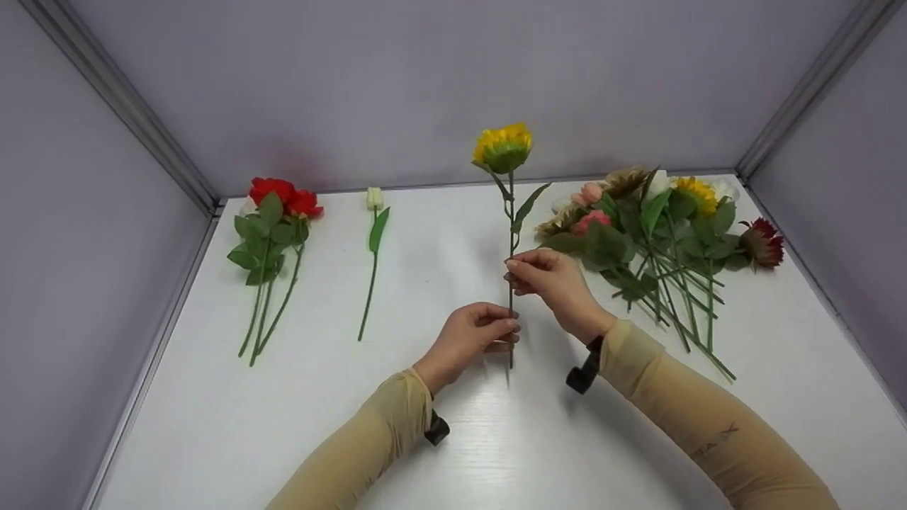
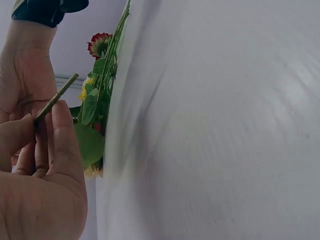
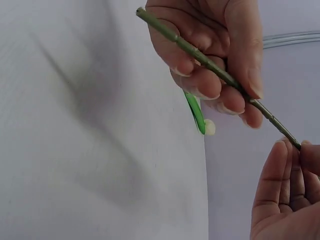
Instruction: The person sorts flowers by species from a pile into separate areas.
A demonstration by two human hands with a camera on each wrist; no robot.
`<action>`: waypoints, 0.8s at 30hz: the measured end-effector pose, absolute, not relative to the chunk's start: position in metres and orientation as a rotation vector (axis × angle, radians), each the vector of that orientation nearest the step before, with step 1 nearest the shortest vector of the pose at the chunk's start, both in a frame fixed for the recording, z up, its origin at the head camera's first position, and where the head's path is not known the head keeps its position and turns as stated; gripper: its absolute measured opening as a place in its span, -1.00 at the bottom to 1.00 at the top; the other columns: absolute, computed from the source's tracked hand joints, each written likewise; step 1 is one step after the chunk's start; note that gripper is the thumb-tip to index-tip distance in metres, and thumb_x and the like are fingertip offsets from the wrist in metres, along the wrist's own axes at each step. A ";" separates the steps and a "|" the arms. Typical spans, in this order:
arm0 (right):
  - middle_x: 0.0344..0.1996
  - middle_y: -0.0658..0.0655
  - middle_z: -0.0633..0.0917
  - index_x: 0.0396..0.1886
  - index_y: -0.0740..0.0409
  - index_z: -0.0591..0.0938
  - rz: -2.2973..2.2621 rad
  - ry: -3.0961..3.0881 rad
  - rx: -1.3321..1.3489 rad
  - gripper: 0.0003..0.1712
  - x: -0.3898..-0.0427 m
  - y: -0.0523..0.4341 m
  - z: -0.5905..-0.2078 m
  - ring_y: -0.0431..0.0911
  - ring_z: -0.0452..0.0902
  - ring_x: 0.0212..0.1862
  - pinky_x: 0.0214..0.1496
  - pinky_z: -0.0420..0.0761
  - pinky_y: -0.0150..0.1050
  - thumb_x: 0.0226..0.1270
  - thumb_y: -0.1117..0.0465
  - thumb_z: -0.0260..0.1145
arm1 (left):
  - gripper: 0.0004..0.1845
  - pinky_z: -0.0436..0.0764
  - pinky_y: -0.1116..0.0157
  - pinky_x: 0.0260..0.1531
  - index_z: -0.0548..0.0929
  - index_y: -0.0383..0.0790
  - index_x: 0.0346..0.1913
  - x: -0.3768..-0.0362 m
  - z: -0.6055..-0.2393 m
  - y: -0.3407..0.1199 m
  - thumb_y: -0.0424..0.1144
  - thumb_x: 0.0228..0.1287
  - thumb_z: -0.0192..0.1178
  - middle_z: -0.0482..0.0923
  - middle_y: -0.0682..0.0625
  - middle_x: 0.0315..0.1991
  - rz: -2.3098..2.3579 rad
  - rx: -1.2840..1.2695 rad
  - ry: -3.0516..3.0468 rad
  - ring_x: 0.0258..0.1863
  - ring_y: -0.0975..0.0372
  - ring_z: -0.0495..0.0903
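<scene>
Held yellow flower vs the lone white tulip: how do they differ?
The yellow flower has a wide, many-petalled head; the white tulip has a small, narrow one. The left hand and right hand hold the yellow flower; the white tulip lies on the table. The yellow flower shows at least two leaves; the white tulip, one bright green one. Both have one long, slender stem.
</scene>
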State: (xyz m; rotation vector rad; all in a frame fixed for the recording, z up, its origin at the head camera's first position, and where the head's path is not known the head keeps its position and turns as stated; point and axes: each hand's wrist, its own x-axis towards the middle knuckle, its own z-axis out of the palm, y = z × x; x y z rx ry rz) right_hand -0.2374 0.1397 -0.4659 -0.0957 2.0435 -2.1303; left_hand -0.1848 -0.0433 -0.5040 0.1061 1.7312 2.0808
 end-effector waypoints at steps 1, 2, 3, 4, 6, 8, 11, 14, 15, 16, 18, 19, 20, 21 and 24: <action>-0.23 0.22 0.74 -0.01 0.38 0.69 -2.140 2.023 -0.086 -0.66 -0.237 0.138 -0.466 -0.05 0.67 -0.24 -0.05 0.72 -0.16 0.41 0.17 0.43 | -0.73 0.74 0.15 -0.10 0.65 -0.48 0.04 -0.185 -0.505 -0.044 -0.35 0.39 0.32 0.74 -0.17 -0.16 2.082 0.097 1.739 -0.20 0.11 0.75; -0.23 0.22 0.74 0.00 0.38 0.69 -2.149 2.002 -0.073 -0.66 -0.237 0.137 -0.466 -0.05 0.68 -0.24 -0.05 0.72 -0.15 0.41 0.18 0.43 | -0.74 0.74 0.16 -0.11 0.64 -0.48 0.02 -0.185 -0.506 -0.044 -0.36 0.39 0.32 0.74 -0.17 -0.17 2.082 0.089 1.750 -0.21 0.11 0.75; -0.22 0.22 0.74 0.00 0.38 0.69 -2.156 1.981 -0.059 -0.66 -0.237 0.136 -0.466 -0.05 0.68 -0.24 -0.05 0.73 -0.15 0.41 0.19 0.43 | -0.74 0.74 0.16 -0.12 0.65 -0.47 0.01 -0.185 -0.506 -0.044 -0.36 0.38 0.33 0.73 -0.18 -0.17 2.078 0.078 1.762 -0.22 0.12 0.75; -0.22 0.21 0.74 0.01 0.37 0.69 -2.158 1.966 -0.043 -0.66 -0.238 0.135 -0.466 -0.05 0.69 -0.24 -0.05 0.73 -0.15 0.41 0.20 0.43 | -0.76 0.74 0.17 -0.13 0.65 -0.46 0.00 -0.185 -0.507 -0.045 -0.37 0.37 0.33 0.73 -0.18 -0.17 2.073 0.070 1.778 -0.23 0.12 0.75; -0.21 0.22 0.74 0.05 0.40 0.67 -2.158 1.944 -0.010 -0.63 -0.238 0.133 -0.465 -0.04 0.70 -0.22 -0.04 0.73 -0.13 0.40 0.21 0.44 | -0.80 0.75 0.17 -0.15 0.66 -0.41 -0.04 -0.185 -0.507 -0.045 -0.36 0.36 0.34 0.73 -0.18 -0.17 2.059 0.056 1.805 -0.23 0.12 0.75; -0.19 0.22 0.74 0.07 0.41 0.66 -2.150 1.942 0.025 -0.59 -0.239 0.132 -0.464 -0.02 0.71 -0.19 -0.04 0.74 -0.12 0.39 0.20 0.46 | -0.82 0.75 0.18 -0.17 0.67 -0.37 -0.06 -0.184 -0.508 -0.046 -0.36 0.36 0.35 0.73 -0.17 -0.18 2.042 0.053 1.832 -0.23 0.11 0.75; -0.17 0.25 0.74 0.09 0.45 0.64 -2.137 1.945 0.062 -0.56 -0.241 0.132 -0.464 0.00 0.72 -0.17 -0.04 0.74 -0.12 0.37 0.22 0.46 | -0.83 0.74 0.20 -0.18 0.68 -0.34 -0.06 -0.183 -0.509 -0.047 -0.34 0.37 0.35 0.73 -0.15 -0.17 2.004 0.062 1.879 -0.21 0.11 0.75; -0.17 0.27 0.74 0.09 0.46 0.64 -2.121 1.951 0.096 -0.58 -0.244 0.131 -0.466 0.00 0.73 -0.18 -0.05 0.74 -0.12 0.37 0.25 0.46 | -0.83 0.74 0.21 -0.22 0.69 -0.31 -0.07 -0.183 -0.509 -0.048 -0.32 0.37 0.35 0.73 -0.17 -0.16 1.967 0.066 1.945 -0.22 0.12 0.75; -0.18 0.27 0.75 0.09 0.46 0.63 -2.118 1.948 0.101 -0.58 -0.245 0.130 -0.467 0.00 0.73 -0.19 -0.05 0.74 -0.12 0.37 0.27 0.45 | -0.84 0.74 0.22 -0.23 0.70 -0.30 -0.07 -0.183 -0.509 -0.049 -0.31 0.36 0.35 0.73 -0.17 -0.16 1.955 0.063 1.967 -0.22 0.12 0.75; -0.19 0.27 0.75 0.08 0.46 0.64 -2.116 1.947 0.111 -0.60 -0.247 0.130 -0.468 -0.01 0.73 -0.19 -0.05 0.74 -0.13 0.37 0.27 0.45 | -0.84 0.74 0.22 -0.24 0.70 -0.28 -0.07 -0.183 -0.509 -0.050 -0.30 0.36 0.36 0.73 -0.19 -0.15 1.949 0.057 1.985 -0.22 0.12 0.75; -0.20 0.26 0.75 0.10 0.47 0.63 -2.121 1.940 0.127 -0.58 -0.250 0.128 -0.468 -0.02 0.73 -0.20 -0.06 0.74 -0.14 0.38 0.28 0.45 | -0.83 0.74 0.22 -0.24 0.71 -0.27 -0.07 -0.184 -0.509 -0.051 -0.28 0.37 0.36 0.73 -0.19 -0.15 1.939 0.051 2.018 -0.23 0.13 0.74; -0.20 0.26 0.76 0.11 0.47 0.63 -2.125 1.936 0.137 -0.58 -0.252 0.126 -0.469 -0.03 0.73 -0.21 -0.07 0.75 -0.15 0.38 0.29 0.44 | -0.83 0.74 0.22 -0.24 0.71 -0.27 -0.06 -0.185 -0.509 -0.051 -0.27 0.37 0.36 0.73 -0.18 -0.16 1.940 0.048 2.028 -0.23 0.13 0.74; -0.20 0.26 0.76 0.11 0.48 0.63 -2.127 1.933 0.146 -0.58 -0.254 0.125 -0.469 -0.03 0.73 -0.21 -0.07 0.75 -0.16 0.38 0.29 0.44 | -0.82 0.74 0.22 -0.24 0.71 -0.27 -0.05 -0.186 -0.509 -0.052 -0.26 0.38 0.36 0.73 -0.16 -0.17 1.943 0.045 2.036 -0.23 0.14 0.74; -0.20 0.25 0.76 0.11 0.47 0.63 -2.128 1.929 0.152 -0.59 -0.255 0.124 -0.470 -0.04 0.73 -0.21 -0.08 0.75 -0.16 0.38 0.29 0.44 | -0.80 0.74 0.22 -0.23 0.71 -0.28 -0.03 -0.187 -0.509 -0.052 -0.26 0.38 0.36 0.73 -0.14 -0.17 1.946 0.042 2.038 -0.23 0.14 0.74; -0.21 0.24 0.76 0.11 0.47 0.62 -2.122 1.928 0.159 -0.59 -0.258 0.122 -0.471 -0.05 0.73 -0.22 -0.09 0.75 -0.18 0.39 0.29 0.44 | -0.77 0.74 0.22 -0.24 0.70 -0.32 0.01 -0.190 -0.508 -0.052 -0.26 0.40 0.34 0.73 -0.10 -0.21 1.949 0.042 2.051 -0.25 0.14 0.74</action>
